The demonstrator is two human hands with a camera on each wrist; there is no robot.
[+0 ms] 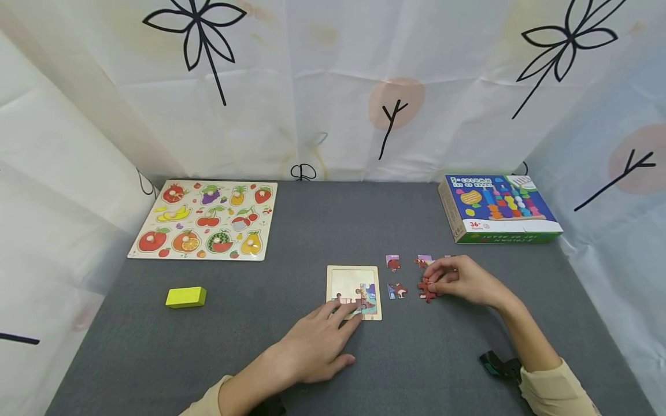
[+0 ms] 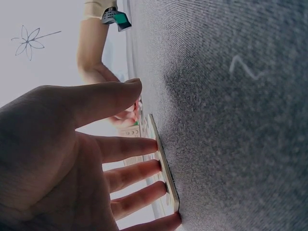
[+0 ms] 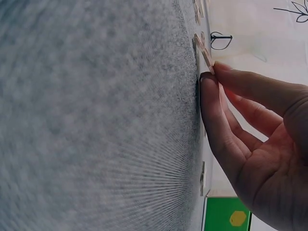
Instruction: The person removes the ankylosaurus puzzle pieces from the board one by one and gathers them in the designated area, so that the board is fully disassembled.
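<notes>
A small wooden puzzle tray (image 1: 354,274) lies on the grey table, with several joined pieces along its lower and right parts. My left hand (image 1: 319,341) rests on its near edge with straight fingers; in the left wrist view the fingertips of that hand (image 2: 62,159) touch the tray's rim (image 2: 168,185). Between thumb and forefinger, my right hand (image 1: 463,280) pinches a reddish-brown puzzle piece (image 1: 426,290) right of the tray. The right wrist view shows this right hand (image 3: 260,125) holding the piece (image 3: 204,55) tilted, partly raised from the table.
Loose puzzle pieces lie near the tray, among them one piece (image 1: 392,263) and another (image 1: 397,290). A fruit puzzle board (image 1: 192,225) is at the back left, a yellow block (image 1: 185,297) in front of it. A colourful box (image 1: 499,208) sits at the back right.
</notes>
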